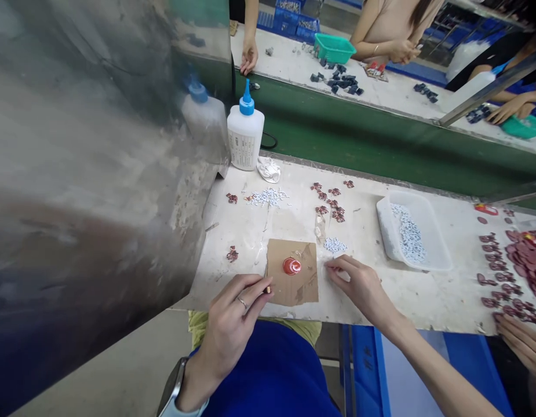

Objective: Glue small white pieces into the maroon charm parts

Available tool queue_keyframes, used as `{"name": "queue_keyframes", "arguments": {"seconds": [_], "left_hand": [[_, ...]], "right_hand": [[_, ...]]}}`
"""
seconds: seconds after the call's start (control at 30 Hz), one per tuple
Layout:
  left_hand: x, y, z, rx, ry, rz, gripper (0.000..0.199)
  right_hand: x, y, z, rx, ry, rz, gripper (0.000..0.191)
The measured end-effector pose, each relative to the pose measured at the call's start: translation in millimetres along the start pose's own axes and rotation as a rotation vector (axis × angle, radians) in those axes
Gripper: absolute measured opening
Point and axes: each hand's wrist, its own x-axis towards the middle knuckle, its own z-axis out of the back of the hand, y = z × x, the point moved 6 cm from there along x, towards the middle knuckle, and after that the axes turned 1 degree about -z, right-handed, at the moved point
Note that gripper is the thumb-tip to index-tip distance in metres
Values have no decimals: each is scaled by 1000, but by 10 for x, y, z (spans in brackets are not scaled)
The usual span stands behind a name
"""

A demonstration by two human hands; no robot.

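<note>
Pinching a small piece (268,289) in its fingers, the left hand (230,321), seen in the head view, is at the left edge of a cardboard square (309,286) on the surface (358,237). A red-and-white blob (292,266) sits on the cardboard. The right hand (365,289), fingertips drawn together, is near a pale-blue pile (335,245); whether it grips anything, I cannot tell.

Left fingers (259,286) pinch a small tan piece (268,289).

Factory workshop; long workbenches (361,229); co-workers (392,26) across green partition (358,128); blue crates (287,22) behind; small parts (335,245) in clusters.
</note>
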Motion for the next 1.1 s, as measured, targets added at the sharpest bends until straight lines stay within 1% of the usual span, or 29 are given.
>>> {"name": "queue_keyframes", "arguments": {"seconds": [0.1,0.2,0.3,0.4,0.63,0.73,0.87,1.0,1.1], "left_hand": [[23,-7,9,-33,9,10,43],[39,-4,21,-63,-11,36,35],[35,15,33,-69,-47,75,27],[25,32,35,-65,-57,100,29],[27,47,17,-58,-57,96,30],[43,64,-21,-65,-43,102,26],[81,59,-85,-101,-21,128,22],[130,-10,-129,-143,-9,151,23],[168,-73,-144,-182,-2,140,22]], "right_hand": [[43,166,-68,97,-5,22,15],[86,321,-170,171,-1,44,13],[118,401,-238,210,-9,49,11],[137,433,-256,232,-15,58,12],[149,479,-247,274,-9,67,17],[146,466,-239,305,-27,47,15],[119,464,-188,380,-79,-14,10],[56,621,-111,523,-90,-60,7],[19,804,-83,699,-72,-41,8]]}}
